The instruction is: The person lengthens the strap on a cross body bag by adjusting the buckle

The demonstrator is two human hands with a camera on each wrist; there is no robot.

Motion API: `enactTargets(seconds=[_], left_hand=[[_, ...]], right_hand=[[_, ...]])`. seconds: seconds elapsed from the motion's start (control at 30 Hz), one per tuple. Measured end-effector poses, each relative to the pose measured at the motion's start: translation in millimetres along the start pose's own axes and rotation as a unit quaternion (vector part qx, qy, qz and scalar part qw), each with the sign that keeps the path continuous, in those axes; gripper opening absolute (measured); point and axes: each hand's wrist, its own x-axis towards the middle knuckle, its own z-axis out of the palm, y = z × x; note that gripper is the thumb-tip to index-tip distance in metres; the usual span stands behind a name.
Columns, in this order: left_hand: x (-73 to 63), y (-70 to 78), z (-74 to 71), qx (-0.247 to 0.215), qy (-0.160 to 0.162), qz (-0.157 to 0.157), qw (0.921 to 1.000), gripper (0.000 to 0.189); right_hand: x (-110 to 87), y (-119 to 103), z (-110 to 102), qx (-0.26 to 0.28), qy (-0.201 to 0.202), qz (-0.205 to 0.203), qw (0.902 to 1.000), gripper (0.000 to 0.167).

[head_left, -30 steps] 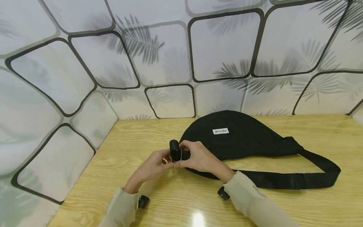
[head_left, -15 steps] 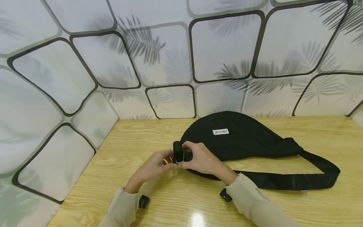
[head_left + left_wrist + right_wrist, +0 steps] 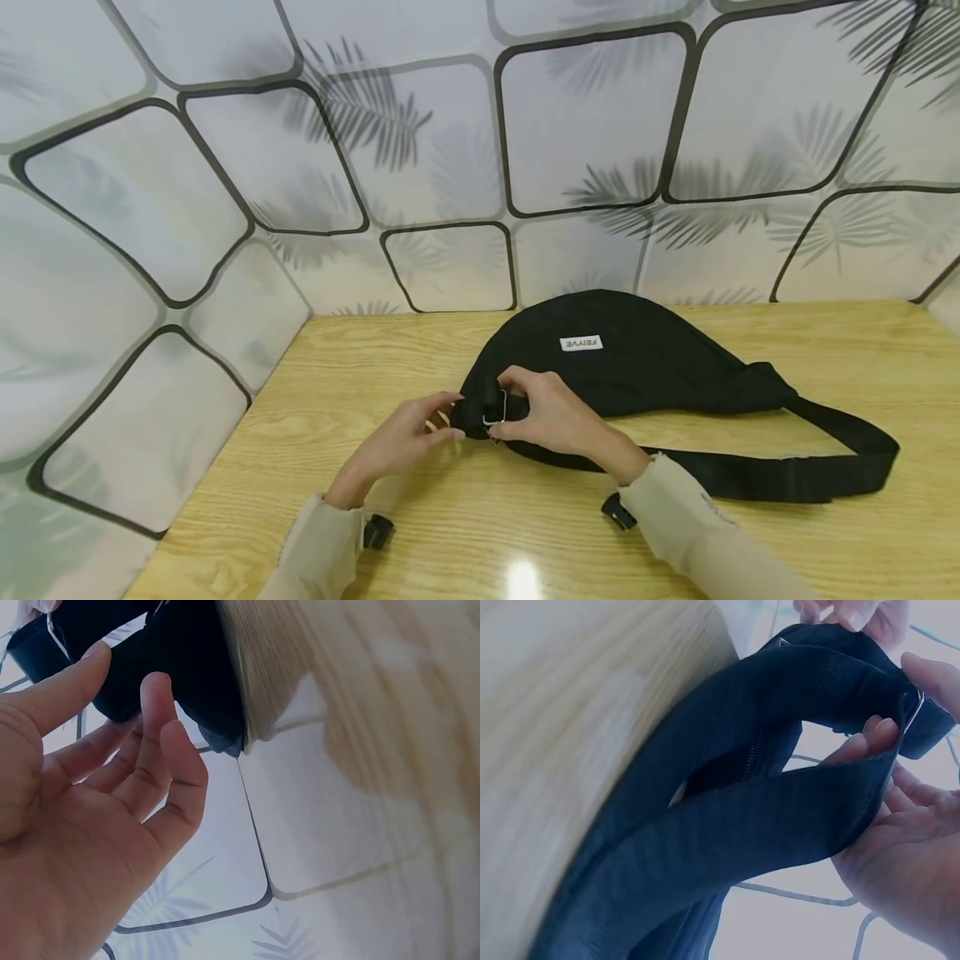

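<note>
A black sling bag (image 3: 637, 375) with a white label lies on the wooden table. Over its left end my right hand (image 3: 558, 417) pinches the black strap beside a thin metal buckle (image 3: 915, 712). In the right wrist view, the strap (image 3: 772, 817) loops round the right fingertips, with the thumb on the other side. My left hand (image 3: 401, 437) pinches the black webbing near the buckle between thumb and fingers. Its outer fingers (image 3: 184, 765) curl loosely off the fabric in the left wrist view. The exact threading at the buckle is hidden by dark folds.
The rest of the strap (image 3: 843, 475) runs along the table to the right and bends back to the bag. A patterned wall covering (image 3: 450, 267) rises behind and left of the table (image 3: 337, 358). Black wrist cameras (image 3: 378, 531) sit by both cuffs.
My right hand has moved right and slightly down with the buckle and strap. The left hand has shifted little, and the gap between the hands has widened. The raised strap loop has moved right.
</note>
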Motion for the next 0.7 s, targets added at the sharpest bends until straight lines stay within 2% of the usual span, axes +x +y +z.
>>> enactTargets(seconds=[0.17, 0.33, 0.7], left_hand=[[-0.2, -0.2, -1.4, 0.002, -0.003, 0.002, 1.0000, 0.044], [0.0, 1.6, -1.8, -0.001, -0.001, -0.008, 1.0000, 0.045], [0.5, 3.2, -1.7, -0.005, 0.008, -0.026, 0.9996, 0.045]], right_hand=[[-3.5, 1, -5, -0.015, 0.004, 0.002, 0.9999, 0.047], [-7.4, 2, -10, -0.025, 0.011, 0.002, 0.9996, 0.047], [-13.5, 10, -14, -0.013, 0.016, -0.008, 0.9998, 0.043]])
